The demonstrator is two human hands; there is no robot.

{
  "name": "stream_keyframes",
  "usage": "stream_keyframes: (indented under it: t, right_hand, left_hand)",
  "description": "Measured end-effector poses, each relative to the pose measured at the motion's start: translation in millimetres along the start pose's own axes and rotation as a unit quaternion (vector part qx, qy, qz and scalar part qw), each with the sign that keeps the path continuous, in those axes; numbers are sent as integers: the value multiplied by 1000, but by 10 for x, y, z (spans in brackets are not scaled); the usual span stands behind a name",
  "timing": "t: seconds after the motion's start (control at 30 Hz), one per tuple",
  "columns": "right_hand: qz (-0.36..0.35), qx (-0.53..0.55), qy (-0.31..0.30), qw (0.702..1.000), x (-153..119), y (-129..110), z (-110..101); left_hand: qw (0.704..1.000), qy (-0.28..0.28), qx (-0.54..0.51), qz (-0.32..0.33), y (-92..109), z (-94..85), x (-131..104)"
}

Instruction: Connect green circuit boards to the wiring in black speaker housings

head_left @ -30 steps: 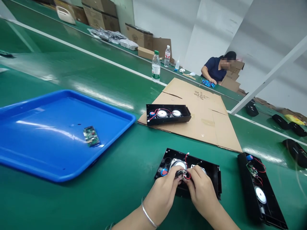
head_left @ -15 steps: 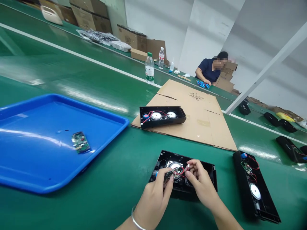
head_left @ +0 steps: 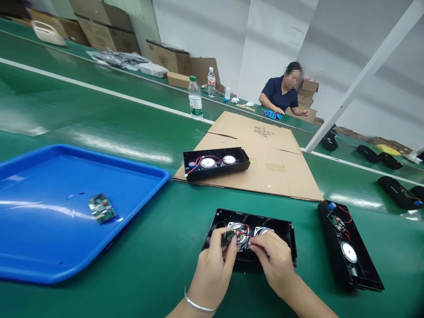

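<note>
My left hand (head_left: 217, 260) pinches a small green circuit board (head_left: 231, 236) over the left part of a black speaker housing (head_left: 278, 225). Close beside it, my right hand (head_left: 273, 256) has thumb and forefinger together on a small white connector (head_left: 249, 243) at the board's side. Red wires (head_left: 245, 229) loop between the board and the housing. Two round speakers sit inside this housing, partly covered by my fingers. A second housing (head_left: 217, 172) with red wires lies on a cardboard sheet (head_left: 265, 176). Another housing (head_left: 361, 260), with a board fitted, stands to the right.
A blue tray (head_left: 145, 198) at the left holds one circuit board (head_left: 102, 208). Bottles (head_left: 195, 101) stand beyond the cardboard. Across the green table (head_left: 159, 265), a person (head_left: 281, 92) sits by blue parts (head_left: 273, 115). More black housings (head_left: 399, 193) lie far right.
My right hand has brought its fingers down and closer to the board in my left hand. The view has shifted slightly. The person across has lifted one hand off the blue parts.
</note>
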State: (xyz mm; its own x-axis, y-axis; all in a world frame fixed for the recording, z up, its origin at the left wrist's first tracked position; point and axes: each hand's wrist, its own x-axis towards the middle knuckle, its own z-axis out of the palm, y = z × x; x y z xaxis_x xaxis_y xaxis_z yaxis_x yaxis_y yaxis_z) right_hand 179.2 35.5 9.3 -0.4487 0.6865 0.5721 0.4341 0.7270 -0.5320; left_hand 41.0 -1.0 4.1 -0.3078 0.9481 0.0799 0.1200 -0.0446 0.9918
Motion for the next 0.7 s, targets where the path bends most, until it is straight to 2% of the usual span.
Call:
stream_keyframes:
  t: [0.13, 0.33, 0.43, 0.6, 0.7]
  right_hand:
    - [16, -30, 28, 999, -29, 15, 54]
    - [16, -40, 15, 999, -19, 16, 60]
    - [15, -47, -2, 999, -4, 13, 49]
    - [15, -64, -18, 998, -26, 41, 67]
    - [61, -22, -35, 997, -42, 71, 80]
  left_hand:
    - [998, -14, -40, -35, 6, 36, -77]
    - [997, -2, -77, -21, -42, 55, -128]
    - [998, -28, -62, 0, -84, 23, -115]
    - [994, -78, 5, 76, -155, -48, -78]
    - [990, -104, 5, 97, -172, -77, -42]
